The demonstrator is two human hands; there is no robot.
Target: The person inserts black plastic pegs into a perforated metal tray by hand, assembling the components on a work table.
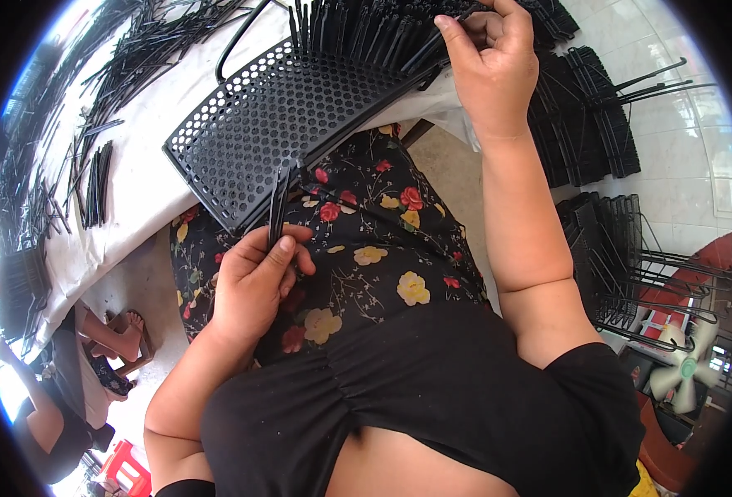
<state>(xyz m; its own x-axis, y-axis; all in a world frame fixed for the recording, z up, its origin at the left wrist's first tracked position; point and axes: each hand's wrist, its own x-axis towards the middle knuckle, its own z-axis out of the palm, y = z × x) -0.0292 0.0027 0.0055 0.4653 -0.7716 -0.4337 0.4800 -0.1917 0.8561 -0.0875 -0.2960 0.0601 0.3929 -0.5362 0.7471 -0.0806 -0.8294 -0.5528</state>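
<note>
Between thumb and fingers, my left hand (258, 277) pinches a few thin black strips (278, 199). Their tips point up toward the near edge of a black perforated panel (258, 124) with round holes, which rests on the table edge and over my lap. Many black strips (374, 37) stand up in a dense row along the panel's far side. My right hand (498, 62) is raised at the far right, beside the right end of that row. Its fingers are curled with the thumb close to them; what they hold, if anything, I cannot make out.
Loose black strips (151, 50) lie scattered over the white-covered table (146, 174), with a small bundle (97, 182) near its edge. Black pieces with wire handles are stacked (585, 116) at the right, above a fan (685, 369). Another person (64, 398) sits at lower left.
</note>
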